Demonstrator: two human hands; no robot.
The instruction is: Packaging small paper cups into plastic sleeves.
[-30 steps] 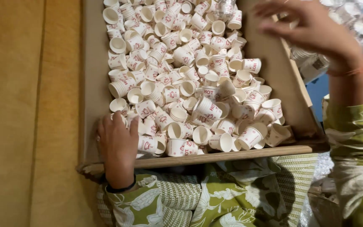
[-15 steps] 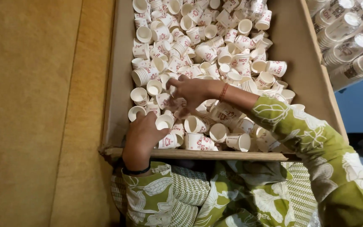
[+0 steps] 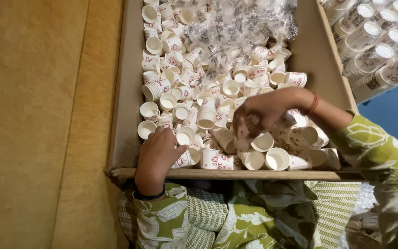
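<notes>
A large cardboard box (image 3: 125, 115) lies in front of the person and it is filled with many small white paper cups (image 3: 194, 92) with red print, some loose and some pushed into short stacks. The left hand (image 3: 158, 154) rests at the near left corner of the box, with its fingers curled over one small cup (image 3: 183, 159) that lies against the near wall; it seems to grasp this cup, but the palm is turned away and the grip is not fully visible. The right hand (image 3: 263, 113) reaches in from the right side and hovers low over the middle of the pile, its fingertips pinched on a cup (image 3: 253, 121) that is mostly hidden under them. At the far end of the box, crumpled clear plastic wrap (image 3: 240, 27) covers some cups. Outside the box, at the upper right, there are long wrapped stacks of cups (image 3: 374, 46). The person wears green patterned sleeves (image 3: 374, 152), and the box stands on a yellow-brown surface (image 3: 33, 115).
</notes>
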